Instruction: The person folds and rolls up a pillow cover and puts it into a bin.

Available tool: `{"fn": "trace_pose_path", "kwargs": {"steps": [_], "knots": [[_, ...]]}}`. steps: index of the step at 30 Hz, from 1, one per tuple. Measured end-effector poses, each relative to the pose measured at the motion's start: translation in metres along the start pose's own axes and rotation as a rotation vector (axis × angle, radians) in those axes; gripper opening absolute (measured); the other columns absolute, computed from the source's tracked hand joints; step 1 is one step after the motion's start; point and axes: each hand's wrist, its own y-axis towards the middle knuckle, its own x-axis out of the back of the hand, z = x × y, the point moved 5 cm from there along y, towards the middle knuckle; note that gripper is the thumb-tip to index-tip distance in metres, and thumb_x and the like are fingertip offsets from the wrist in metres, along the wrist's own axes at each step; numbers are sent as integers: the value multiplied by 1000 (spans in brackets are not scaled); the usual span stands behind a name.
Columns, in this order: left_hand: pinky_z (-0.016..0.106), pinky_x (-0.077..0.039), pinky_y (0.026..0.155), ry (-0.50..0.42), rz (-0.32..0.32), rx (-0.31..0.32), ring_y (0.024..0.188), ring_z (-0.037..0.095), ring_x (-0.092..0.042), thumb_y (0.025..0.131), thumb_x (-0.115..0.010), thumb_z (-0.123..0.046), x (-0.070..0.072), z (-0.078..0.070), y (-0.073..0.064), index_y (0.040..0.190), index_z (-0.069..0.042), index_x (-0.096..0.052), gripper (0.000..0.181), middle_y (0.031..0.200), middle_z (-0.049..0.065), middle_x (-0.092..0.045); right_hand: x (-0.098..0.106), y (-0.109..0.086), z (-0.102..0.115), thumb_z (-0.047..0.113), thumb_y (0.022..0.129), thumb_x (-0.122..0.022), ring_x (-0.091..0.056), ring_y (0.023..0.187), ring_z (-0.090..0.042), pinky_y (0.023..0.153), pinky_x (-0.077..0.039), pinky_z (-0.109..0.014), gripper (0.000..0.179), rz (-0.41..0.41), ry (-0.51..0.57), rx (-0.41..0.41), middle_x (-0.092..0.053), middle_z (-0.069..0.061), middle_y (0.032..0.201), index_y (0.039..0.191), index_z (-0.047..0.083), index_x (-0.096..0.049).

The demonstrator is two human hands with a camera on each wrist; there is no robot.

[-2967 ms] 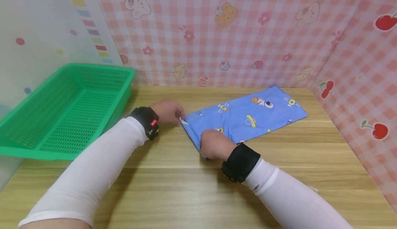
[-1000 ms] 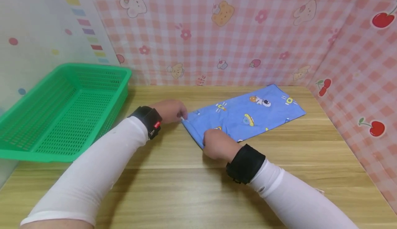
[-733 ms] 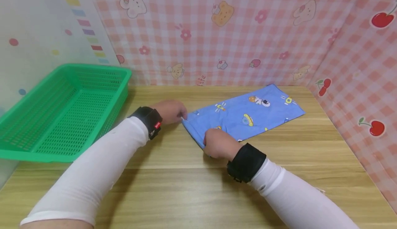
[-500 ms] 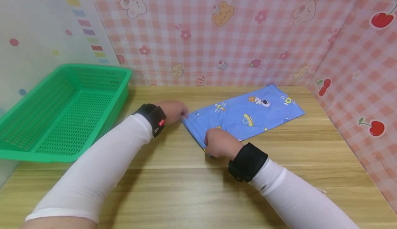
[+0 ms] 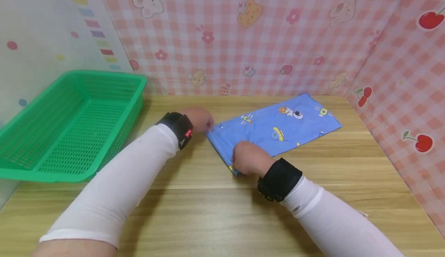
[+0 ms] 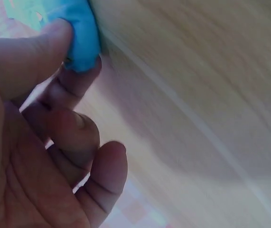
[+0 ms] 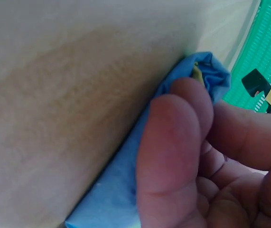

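Observation:
A blue cloth [image 5: 274,123] printed with astronauts and spacecraft lies flat on the wooden table, its left end turned over into a narrow roll. At the far end of that roll, my left hand [image 5: 199,119] pinches the fabric; in the left wrist view the thumb [image 6: 57,40] presses on the blue cloth [image 6: 84,35] with a finger beneath, other fingers loosely bent. My right hand [image 5: 250,158] grips the near end. The right wrist view has fingers [image 7: 168,147] and thumb round the rolled cloth [image 7: 114,192], whose bunched end pokes out past them.
A green perforated plastic basket [image 5: 80,133] stands at the left, beside the left forearm. Pink checked sheeting [image 5: 215,56] rises behind the table [image 5: 194,218] and along its right side. Both wrists wear black bands over white sleeves.
Both hands have shifted slightly right with the cloth's rolled left end. The cloth's far right part stays put; the head view has shifted a little.

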Motion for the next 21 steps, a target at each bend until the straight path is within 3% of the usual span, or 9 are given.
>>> {"fn": "trace_pose_path", "kwargs": {"steps": [6,10,14,18,21], "knots": [[37,-52,88,-8,-76,52,94,21,-64,97,-69,-15,3,-9,-2,96,-18,-76,8,98,0,-73,2,1,-2,12,99,-66,-62,82,-23,65,-49,-30,10,35,16,-10,-65,-8,90,100,6,-74],[36,-52,86,-20,-149,29,91,21,-63,97,-68,-12,-1,-8,-2,93,-19,-77,12,95,-1,-72,3,1,-3,12,98,-67,-62,84,-23,68,-50,-30,8,21,22,-8,-66,-7,92,102,6,-72],[38,-55,93,-7,-172,-18,97,21,-67,97,-69,-10,-5,-3,-6,97,-20,-81,15,102,0,-76,0,-5,2,7,96,-67,-60,81,-23,71,-51,-33,6,-64,-5,41,-65,-7,88,98,4,-72],[42,-54,104,-15,-174,-56,110,23,-68,97,-69,-10,-7,1,-12,103,-21,-81,17,113,2,-77,-6,-16,13,3,96,-65,-56,74,-22,73,-55,-39,4,-196,-122,140,-61,-6,80,92,2,-67],[43,-54,106,-22,-181,-87,114,25,-69,97,-69,-8,-7,2,-16,106,-19,-81,20,116,3,-77,-12,-24,22,0,97,-64,-55,71,-21,70,-57,-40,4,-250,-204,194,-59,-7,77,92,1,-64]]}}
